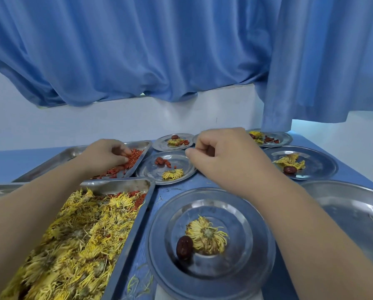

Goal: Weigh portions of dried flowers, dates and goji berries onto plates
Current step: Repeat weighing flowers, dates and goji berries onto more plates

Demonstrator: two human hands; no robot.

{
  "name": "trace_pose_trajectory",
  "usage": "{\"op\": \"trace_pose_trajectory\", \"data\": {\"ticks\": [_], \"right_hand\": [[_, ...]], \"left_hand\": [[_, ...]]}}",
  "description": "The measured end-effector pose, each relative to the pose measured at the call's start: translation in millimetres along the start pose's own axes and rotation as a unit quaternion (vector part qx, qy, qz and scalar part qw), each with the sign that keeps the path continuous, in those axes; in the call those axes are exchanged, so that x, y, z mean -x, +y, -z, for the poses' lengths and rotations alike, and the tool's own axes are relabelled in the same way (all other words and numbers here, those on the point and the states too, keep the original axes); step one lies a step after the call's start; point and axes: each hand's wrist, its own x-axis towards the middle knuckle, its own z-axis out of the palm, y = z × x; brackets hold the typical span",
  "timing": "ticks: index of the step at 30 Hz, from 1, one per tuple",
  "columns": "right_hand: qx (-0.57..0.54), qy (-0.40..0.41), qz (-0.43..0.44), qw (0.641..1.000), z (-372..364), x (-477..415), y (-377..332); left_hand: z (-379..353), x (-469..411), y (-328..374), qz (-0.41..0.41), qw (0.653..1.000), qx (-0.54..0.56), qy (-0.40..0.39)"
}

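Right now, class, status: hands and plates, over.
Left hand pinching goji berries in tray. Right hand curled above middle plate, grip unclear. Near plate lacks berries.

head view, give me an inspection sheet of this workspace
surface: blue table, set with steel trays and plates.
job's things: flower tray full of dried flowers; goji tray; near plate holds one flower and one date; middle plate holds a flower and red fruit; further plates behind.
clutter: loose petals on the table; stray berries in the flower tray; empty basin at right.
hands: left hand fingers curled into the goji berries; right hand fingers curled over the middle plate, nothing visible in them.
cables: nothing seen.
surroundings: blue curtain, white wall.
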Motion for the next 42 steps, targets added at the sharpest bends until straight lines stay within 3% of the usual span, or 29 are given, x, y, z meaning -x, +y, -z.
{"op": "trace_pose_trajectory", "data": {"ticks": [4, 9, 12, 17, 23, 29, 33, 42], "right_hand": [[-0.016, 0.026, -0.011, 0.999, 9.2, -2.5, 1.5], [-0.016, 0.069, -0.014, 0.997, 17.8, -6.4, 2.3], [-0.021, 0.080, -0.018, 0.996, 22.7, -6.7, 2.6], [-0.017, 0.095, -0.006, 0.995, 27.1, -5.9, 1.7], [-0.024, 0.084, 0.006, 0.996, 25.9, -7.0, 0.3], [-0.027, 0.094, 0.005, 0.995, 27.7, -7.9, 2.5], [-0.024, 0.086, 0.004, 0.996, 27.6, -7.4, 2.8], [-0.026, 0.081, 0.004, 0.996, 26.2, -7.2, 3.4]], "left_hand": [[-0.3, 34.9, 45.8, -0.023, 0.991, 0.130, -0.035], [-18.9, 73.6, 102.9, -0.059, 0.957, 0.233, -0.163], [-41.2, 85.6, 130.7, -0.117, 0.953, 0.186, -0.209], [-63.2, 85.1, 148.7, -0.201, 0.958, -0.021, -0.205], [-62.4, 81.5, 152.0, -0.197, 0.961, -0.012, -0.196], [-55.4, 83.4, 148.6, -0.163, 0.949, 0.039, -0.266], [-52.1, 83.6, 146.3, -0.174, 0.952, -0.013, -0.253], [-49.2, 89.1, 142.2, -0.173, 0.954, 0.071, -0.235]]}}
